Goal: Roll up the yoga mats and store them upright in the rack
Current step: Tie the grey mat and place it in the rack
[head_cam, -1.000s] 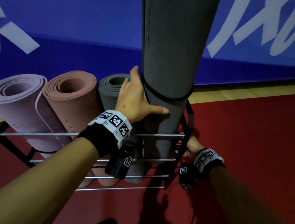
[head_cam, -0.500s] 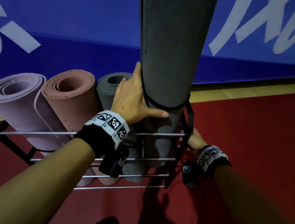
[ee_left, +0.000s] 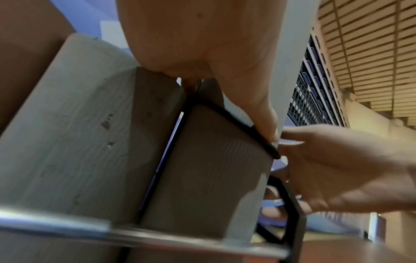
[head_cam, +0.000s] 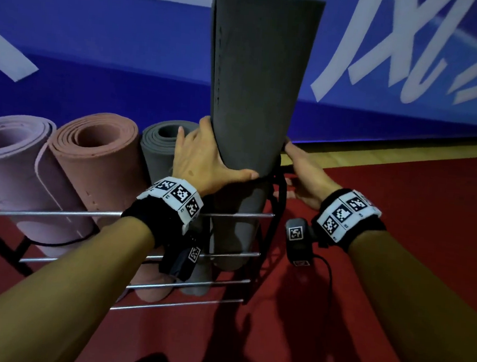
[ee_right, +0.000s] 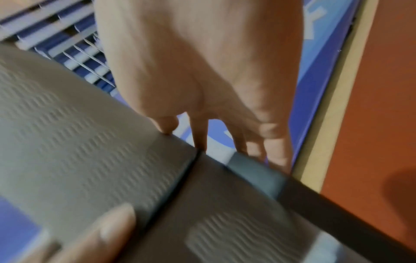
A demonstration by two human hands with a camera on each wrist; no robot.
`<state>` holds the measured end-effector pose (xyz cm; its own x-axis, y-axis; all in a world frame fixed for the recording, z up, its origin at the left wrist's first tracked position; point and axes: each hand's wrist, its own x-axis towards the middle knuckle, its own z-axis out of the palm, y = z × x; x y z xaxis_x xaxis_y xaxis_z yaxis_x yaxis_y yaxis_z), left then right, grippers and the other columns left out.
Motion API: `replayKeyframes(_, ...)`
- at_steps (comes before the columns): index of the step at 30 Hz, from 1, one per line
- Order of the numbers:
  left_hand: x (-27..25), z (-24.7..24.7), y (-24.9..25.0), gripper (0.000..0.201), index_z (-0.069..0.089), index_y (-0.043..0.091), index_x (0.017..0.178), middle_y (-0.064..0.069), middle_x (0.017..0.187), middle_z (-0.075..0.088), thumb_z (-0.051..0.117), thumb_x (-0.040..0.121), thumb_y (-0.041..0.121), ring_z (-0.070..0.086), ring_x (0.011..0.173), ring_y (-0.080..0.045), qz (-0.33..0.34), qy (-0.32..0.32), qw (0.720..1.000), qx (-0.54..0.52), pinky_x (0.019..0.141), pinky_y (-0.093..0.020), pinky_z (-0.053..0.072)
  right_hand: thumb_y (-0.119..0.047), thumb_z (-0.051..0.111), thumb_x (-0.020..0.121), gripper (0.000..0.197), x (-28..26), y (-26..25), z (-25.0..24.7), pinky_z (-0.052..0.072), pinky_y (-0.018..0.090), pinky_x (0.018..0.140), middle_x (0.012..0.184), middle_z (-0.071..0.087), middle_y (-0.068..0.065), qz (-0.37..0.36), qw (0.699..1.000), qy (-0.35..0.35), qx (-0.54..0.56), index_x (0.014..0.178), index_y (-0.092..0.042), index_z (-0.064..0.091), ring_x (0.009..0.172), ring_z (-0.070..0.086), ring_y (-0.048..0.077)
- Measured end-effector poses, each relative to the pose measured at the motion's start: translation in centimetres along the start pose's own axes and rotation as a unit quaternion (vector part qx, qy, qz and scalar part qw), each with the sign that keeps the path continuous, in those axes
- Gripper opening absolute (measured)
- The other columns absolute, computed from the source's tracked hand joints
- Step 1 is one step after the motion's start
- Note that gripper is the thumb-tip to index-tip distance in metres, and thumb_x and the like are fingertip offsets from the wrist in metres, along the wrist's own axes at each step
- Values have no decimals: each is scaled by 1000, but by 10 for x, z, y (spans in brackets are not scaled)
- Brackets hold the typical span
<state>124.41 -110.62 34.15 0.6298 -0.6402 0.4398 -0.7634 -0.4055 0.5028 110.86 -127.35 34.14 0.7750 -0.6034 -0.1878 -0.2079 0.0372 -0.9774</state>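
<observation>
A dark grey rolled mat [head_cam: 257, 81] stands upright at the right end of the rack [head_cam: 55, 212], with a thin black strap [ee_left: 236, 121] round it. My left hand [head_cam: 204, 160] grips the roll from its left, fingers behind it and thumb across the front just above the strap. My right hand [head_cam: 301, 172] lies against the roll's right side with fairly straight fingers [ee_right: 200, 135] touching it by the strap. The rack's black end frame [head_cam: 280, 201] runs just below that hand. The mat's foot is hidden behind the rails.
Three more rolled mats lean in the rack to the left: lilac [head_cam: 10, 166], terracotta [head_cam: 100, 168] and grey [head_cam: 159, 150]. Silver rails cross the front. A blue banner wall [head_cam: 98, 53] stands behind, with red floor [head_cam: 403, 195] to the right.
My right hand has come up from low beside the rack's end frame to the grey mat's right side. My left hand has kept its grip on the roll.
</observation>
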Motion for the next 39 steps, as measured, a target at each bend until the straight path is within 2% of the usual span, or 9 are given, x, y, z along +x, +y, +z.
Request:
replayKeyframes(4,-4,-1,-10,139,25,8,147,-5,147,45,76,42,82,38,140,-24,8,-12,998,57,123,-51,10,-64,32,97,33,-6,3,16,53,56,97,125,66,1,-41,991,23,-126,104,-54,63,114,64,28)
replayKeyframes(8,-8,-1,-11,160,1,6,156,-8,160,26,83,38,77,23,149,-22,-2,-26,999,40,124,-49,5,-25,40,107,17,-3,9,15,63,38,63,114,56,17,-48,977,26,-205,108,-19,57,91,62,27)
replayKeyframes(11,-9,-12,-1,146,-6,17,157,1,163,22,78,54,77,22,149,-21,-27,-19,996,-85,124,-46,-1,-30,36,103,30,-1,15,12,64,43,67,111,59,16,-32,977,46,-206,107,-11,59,89,64,28)
replayKeyframes(17,-6,-17,8,117,17,23,151,4,145,51,80,62,68,39,139,-23,-49,10,987,-153,124,-51,3,-21,33,102,40,3,19,16,63,48,73,105,61,-2,-53,984,48,-160,126,-44,55,87,64,18)
replayKeyframes(22,-6,-13,-5,109,35,16,132,4,132,57,80,53,74,49,131,-19,-27,7,995,-93,124,-50,5,-17,39,95,36,12,22,19,60,54,80,110,70,11,-64,974,49,-211,123,-23,61,97,70,32)
replayKeyframes(28,-5,-18,-4,114,30,19,139,5,135,58,74,54,82,50,131,-19,-21,12,994,-105,123,-51,4,-7,35,92,47,16,21,23,55,42,70,105,68,13,-22,987,43,-154,125,-31,59,81,64,27)
replayKeyframes(32,-5,-18,-9,114,25,26,145,5,138,58,59,58,92,44,137,-20,-4,-20,994,-107,123,-54,1,-4,35,88,50,18,23,16,57,46,74,108,70,13,-13,990,48,-135,111,-39,64,87,66,30)
replayKeyframes(36,-10,-18,-15,130,11,24,155,2,153,42,61,56,92,35,143,-24,20,-22,998,-47,123,-53,1,-3,37,84,55,22,23,15,54,66,85,111,71,22,-25,991,41,-126,104,-43,68,93,68,38)
replayKeyframes(39,-9,-14,-11,131,11,27,155,2,150,46,62,53,93,37,142,-27,11,-7,999,-42,122,-55,1,5,34,87,55,21,21,13,58,56,74,102,71,26,-37,992,48,-112,107,-35,66,81,65,37)
